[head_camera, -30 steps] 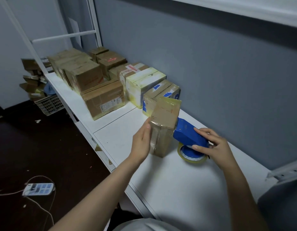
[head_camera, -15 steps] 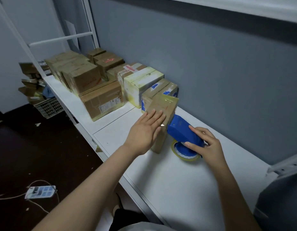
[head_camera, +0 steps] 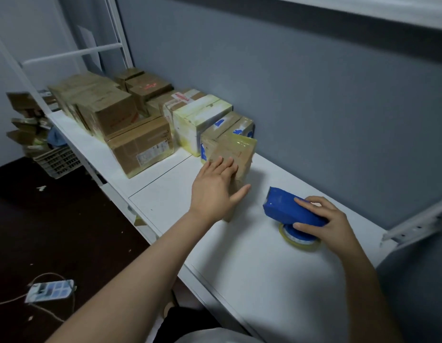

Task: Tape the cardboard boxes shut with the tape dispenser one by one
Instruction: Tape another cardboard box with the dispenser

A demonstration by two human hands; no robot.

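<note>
White shelf (head_camera: 252,263) against grey wall (head_camera: 314,95). Small taped cardboard box (head_camera: 237,152) stands upright on it. Left hand (head_camera: 215,191) lies flat on the box's near face, fingers straight. Right of the box, apart from it: blue tape dispenser (head_camera: 287,209), right hand (head_camera: 326,224) curled round it. Behind the box: stacked boxes (head_camera: 140,144).

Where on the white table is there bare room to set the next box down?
Bare: the near tabletop in front of the small box and tape dispenser; also the strip between the dispenser and the grey wall. Crowded: the far left end, where other boxes stand packed to the wall.
</note>
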